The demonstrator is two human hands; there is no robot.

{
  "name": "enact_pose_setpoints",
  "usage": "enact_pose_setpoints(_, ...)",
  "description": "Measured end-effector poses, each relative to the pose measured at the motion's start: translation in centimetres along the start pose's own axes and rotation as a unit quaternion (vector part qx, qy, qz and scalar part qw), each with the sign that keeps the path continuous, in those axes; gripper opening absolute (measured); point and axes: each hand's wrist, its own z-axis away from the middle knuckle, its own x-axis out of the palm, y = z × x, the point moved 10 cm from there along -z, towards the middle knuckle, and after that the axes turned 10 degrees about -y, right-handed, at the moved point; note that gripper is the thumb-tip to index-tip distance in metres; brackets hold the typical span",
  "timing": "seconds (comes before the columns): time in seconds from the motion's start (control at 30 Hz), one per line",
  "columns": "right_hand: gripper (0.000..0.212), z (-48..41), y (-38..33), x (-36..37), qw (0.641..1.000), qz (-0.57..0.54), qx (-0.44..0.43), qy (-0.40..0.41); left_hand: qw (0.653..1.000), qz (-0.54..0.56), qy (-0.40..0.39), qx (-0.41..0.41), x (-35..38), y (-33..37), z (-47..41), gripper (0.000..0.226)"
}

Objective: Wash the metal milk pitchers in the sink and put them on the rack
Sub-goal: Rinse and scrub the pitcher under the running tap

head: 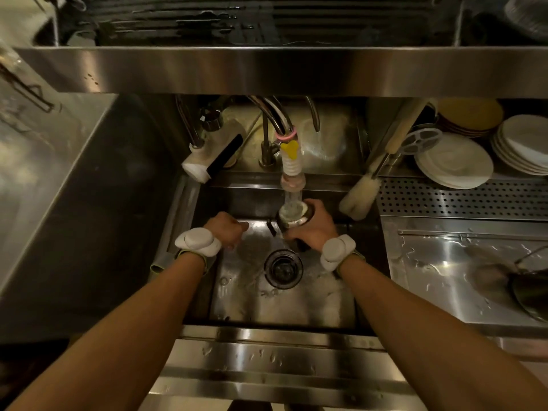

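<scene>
The steel sink fills the middle. Above its basin, the left hand hangs loosely curled and holds nothing, at 9 o'clock from the metal milk pitcher. The right hand wraps its fingers around that pitcher, which stands upright under the faucet hose, at 12 o'clock from the drain.

We find no word, label, brand or number we can read here: nothing on the pitcher, nothing on the white tap unit, nothing on the plates, and the steel shows us only glare and water drops.
</scene>
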Motion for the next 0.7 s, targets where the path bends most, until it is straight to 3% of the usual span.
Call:
enact_pose_setpoints(0.07,0.093,0.1,-0.5,0.9,1.000,-0.015,-0.014,-0.021,1.000,-0.001,-0.002,0.002,0.0,0.1,0.2,0.035)
enact_pose_setpoints(0.17,0.091,0.3,0.2,1.9,0.992,0.033,0.011,-0.119,1.000,0.005,0.009,0.009,-0.2,0.4,0.4,0.031)
enact_pose_setpoints(0.33,0.098,0.1,-0.6,0.2,1.000,0.022,-0.008,-0.014,1.000,0.013,0.018,0.008,-0.4,0.6,0.5,0.028)
enact_pose_setpoints(0.47,0.093,0.5,-0.2,1.3,0.995,0.040,0.000,-0.096,0.999,0.013,0.043,0.018,-1.1,0.7,0.9,0.032)
enact_pose_setpoints(0.6,0.094,0.7,-0.2,-0.5,0.999,0.018,-0.003,-0.030,0.993,0.021,0.102,0.054,-2.7,2.1,1.8,0.032)
enact_pose_setpoints(0.7,0.095,1.0,-0.8,-0.3,0.999,0.020,-0.010,-0.043,0.986,0.007,0.140,0.093,-4.7,4.9,3.4,0.031)
